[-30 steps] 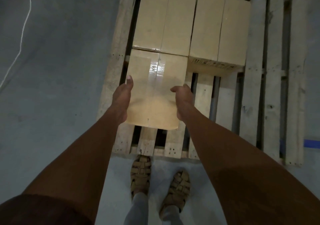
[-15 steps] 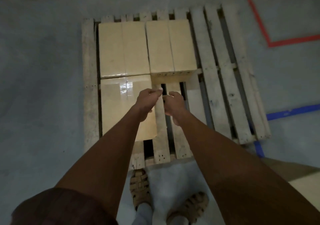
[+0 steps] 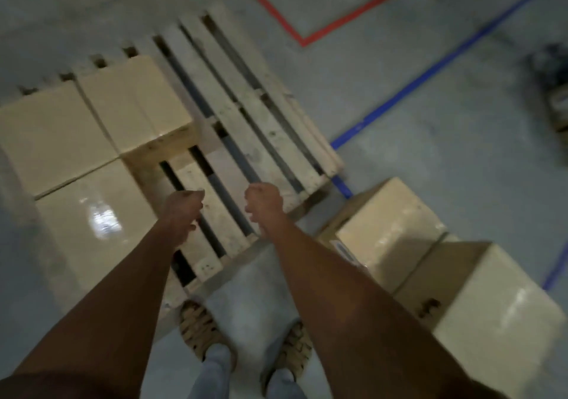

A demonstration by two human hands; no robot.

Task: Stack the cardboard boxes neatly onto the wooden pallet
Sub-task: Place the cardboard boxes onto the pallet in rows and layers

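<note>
Three cardboard boxes lie flat on the wooden pallet [image 3: 246, 116]: a taped one [image 3: 92, 223] nearest me at the left, one [image 3: 52, 134] behind it, and one [image 3: 138, 103] to the right of that. My left hand [image 3: 183, 206] and my right hand [image 3: 264, 205] hover over the pallet's bare slats, fingers curled in, holding nothing. On the floor to my right stand two more cardboard boxes, a nearer-to-pallet one [image 3: 387, 229] and a larger one [image 3: 491, 306] beside it.
The grey floor carries a red tape line [image 3: 307, 39] and a blue tape line [image 3: 430, 69] beyond the pallet. A dark blurred object [image 3: 553, 82] sits at the far right edge. My sandalled feet [image 3: 199, 328] stand at the pallet's near edge.
My hands let go of the taped box and drew back, closing into loose fists. My view swung right, bringing the two boxes on the floor into sight.
</note>
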